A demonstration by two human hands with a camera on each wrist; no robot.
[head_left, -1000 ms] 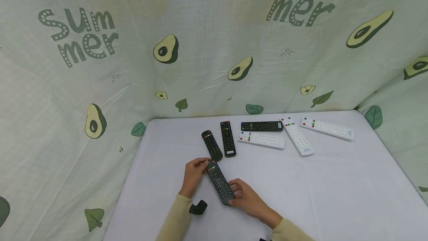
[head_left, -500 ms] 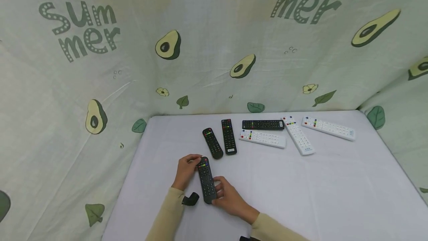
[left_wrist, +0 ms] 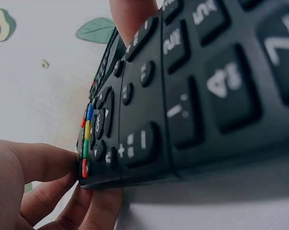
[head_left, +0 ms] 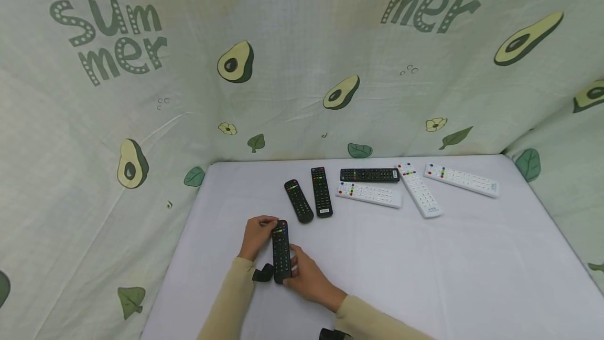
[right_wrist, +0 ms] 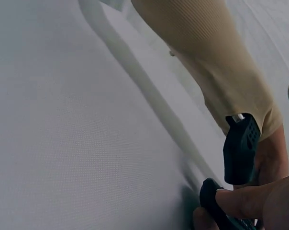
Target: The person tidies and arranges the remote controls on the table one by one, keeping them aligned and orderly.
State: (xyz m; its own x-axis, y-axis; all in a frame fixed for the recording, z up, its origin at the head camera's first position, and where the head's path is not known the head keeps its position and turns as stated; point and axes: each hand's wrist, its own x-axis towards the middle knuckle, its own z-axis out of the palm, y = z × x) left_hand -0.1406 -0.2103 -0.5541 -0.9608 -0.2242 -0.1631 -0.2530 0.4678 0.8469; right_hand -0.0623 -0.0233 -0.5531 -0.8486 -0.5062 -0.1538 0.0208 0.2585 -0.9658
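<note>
Between my two hands is a black remote control [head_left: 281,253], its far end toward the back of the table. My left hand [head_left: 256,236] pinches that far end, near the coloured buttons. At the near end, my right hand [head_left: 309,277] grips the lower right side, fingers along the edge. Close up in the left wrist view, the remote's number keys and OK ring face up, with the left thumb and fingers [left_wrist: 44,163] around its end. Only the tip of the remote [right_wrist: 210,194] shows in the right wrist view, under the right thumb [right_wrist: 250,199].
Two black remotes, one short [head_left: 299,201] and one longer [head_left: 322,192], lie just beyond my hands. Farther right are another black remote [head_left: 369,174] and white remotes [head_left: 369,194], [head_left: 420,190], [head_left: 461,180]. A patterned cloth [head_left: 283,67] hangs behind the white table [head_left: 377,266].
Both hands have moved left with the remote and turned it from slanted to nearly straight up and down. The other remotes lie where they were.
</note>
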